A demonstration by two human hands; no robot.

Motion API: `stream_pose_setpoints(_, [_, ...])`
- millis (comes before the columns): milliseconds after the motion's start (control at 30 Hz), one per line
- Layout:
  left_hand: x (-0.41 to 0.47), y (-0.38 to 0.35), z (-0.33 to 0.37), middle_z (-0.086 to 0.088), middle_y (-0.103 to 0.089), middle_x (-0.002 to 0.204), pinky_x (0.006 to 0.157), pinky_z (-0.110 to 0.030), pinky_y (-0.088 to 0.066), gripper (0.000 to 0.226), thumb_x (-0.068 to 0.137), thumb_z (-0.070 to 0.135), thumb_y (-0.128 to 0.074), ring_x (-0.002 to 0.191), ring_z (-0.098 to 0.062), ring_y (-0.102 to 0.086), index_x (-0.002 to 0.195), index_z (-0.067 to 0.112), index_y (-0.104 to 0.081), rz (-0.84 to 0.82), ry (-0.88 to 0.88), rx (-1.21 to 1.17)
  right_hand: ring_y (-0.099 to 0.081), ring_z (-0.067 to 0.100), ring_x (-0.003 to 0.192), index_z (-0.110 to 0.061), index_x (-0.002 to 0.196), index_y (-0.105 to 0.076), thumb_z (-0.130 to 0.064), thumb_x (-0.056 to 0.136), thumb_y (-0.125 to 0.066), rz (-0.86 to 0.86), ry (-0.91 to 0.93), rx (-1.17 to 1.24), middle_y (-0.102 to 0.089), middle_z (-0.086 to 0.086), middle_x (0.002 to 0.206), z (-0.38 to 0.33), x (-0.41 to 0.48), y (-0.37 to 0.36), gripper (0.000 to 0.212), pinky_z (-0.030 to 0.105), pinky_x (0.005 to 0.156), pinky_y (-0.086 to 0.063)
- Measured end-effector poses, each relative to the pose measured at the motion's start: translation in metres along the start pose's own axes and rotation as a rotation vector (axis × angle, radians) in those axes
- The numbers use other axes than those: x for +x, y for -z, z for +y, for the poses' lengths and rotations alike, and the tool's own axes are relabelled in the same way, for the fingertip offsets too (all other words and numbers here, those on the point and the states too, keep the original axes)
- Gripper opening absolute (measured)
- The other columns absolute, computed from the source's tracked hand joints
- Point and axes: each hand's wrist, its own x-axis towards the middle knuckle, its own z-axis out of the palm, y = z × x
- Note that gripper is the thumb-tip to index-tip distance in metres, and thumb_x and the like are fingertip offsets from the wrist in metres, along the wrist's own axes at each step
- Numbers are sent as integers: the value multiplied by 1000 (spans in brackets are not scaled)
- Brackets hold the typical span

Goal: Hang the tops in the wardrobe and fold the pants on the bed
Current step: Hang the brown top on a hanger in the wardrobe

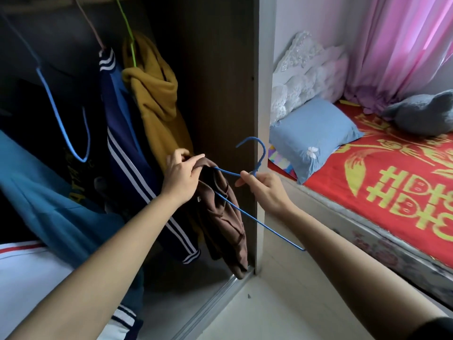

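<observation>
My left grip (181, 174) pinches the brown top (224, 217) at its collar; my right grip (266, 190) holds the blue hanger (262, 155), one arm inside the top.

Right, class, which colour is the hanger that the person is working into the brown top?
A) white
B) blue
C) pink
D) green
B: the hanger pinched by the right hand is blue, and one end of it sits inside the brown top that the left hand grips.

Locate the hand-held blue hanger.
Head view, centre: the blue hanger is pinched at the neck by the right hand, one arm inside the brown top the left hand grips.
</observation>
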Motion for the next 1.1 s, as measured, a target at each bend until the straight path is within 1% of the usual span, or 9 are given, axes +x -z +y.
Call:
stream_pose_setpoints(67, [6,2,-4,-8,-45,143,111,-50,-27,32,98,21,-52,137,-28,-32,127,17,-64,13,-67,123,-55,5,57,-27,78,-79,-46,97,-54,5,67,-2,-65,-6,62,-3,-2,3,37,21,54,-41])
stream_pose_setpoints(167, [10,2,-3,-11,-63,122,108,-43,-27,29,100,23,-46,123,-30,-51,116,6,-63,-85,-64,147,-44,13,47,-18,76,-76,-43,94,-59,19,162,-52,-55,-2,52,-5,-5,4,35,24,47,-32])
stream_pose_setpoints(233, [8,2,-2,-15,-66,110,99,-41,-35,28,102,23,-44,109,-34,-57,109,3,-62,-96,-19,68,-51,22,53,-12,76,-68,-50,95,-54,-8,201,-122,-58,5,59,-4,-6,7,45,31,49,-36])
stream_pose_setpoints(400, [0,3,-7,-16,-65,122,100,-38,-31,35,103,26,-40,116,-36,-54,124,7,-60,-127,82,25,-60,5,83,-29,106,-62,-50,104,-30,28,218,-470,-66,-11,94,19,-20,23,38,27,73,-51])
stream_pose_setpoints(600, [-14,-10,19,1,-59,78,94,-44,-38,28,103,28,-40,86,-31,-58,83,13,-53,-216,17,-32,-62,8,78,-26,104,-65,-41,104,-37,84,221,-422,-68,-5,89,30,-31,6,32,22,66,-48])
stream_pose_setpoints(767, [-23,-15,33,5,-56,78,95,-45,-40,27,103,26,-38,87,-27,-58,84,16,-54,-221,18,-132,-64,7,79,-20,107,-69,-34,105,-42,105,233,-402,-71,-5,93,24,-38,-5,31,11,66,-43])
stream_pose_setpoints(900, [-30,-21,47,-2,-64,80,92,-49,-46,37,104,34,-37,89,-31,-62,85,10,-57,-246,38,-320,-57,1,73,-20,104,-69,-33,104,-46,46,304,-379,-66,-9,84,16,-42,-22,27,16,65,-41])
stream_pose_setpoints(1033, [-26,-17,41,10,-57,76,99,-53,-40,33,104,36,-34,87,-23,-57,91,18,-57,-207,97,-269,-54,15,103,-18,122,-66,-32,96,-62,310,360,-580,-59,1,112,21,-51,-25,30,34,89,-42])
stream_pose_setpoints(1100, [-23,-13,37,7,-58,81,99,-52,-41,30,104,33,-34,90,-24,-57,97,17,-59,-180,155,-315,-54,20,100,-19,115,-68,-33,93,-66,440,508,-652,-58,3,108,23,-57,-26,26,37,86,-41])
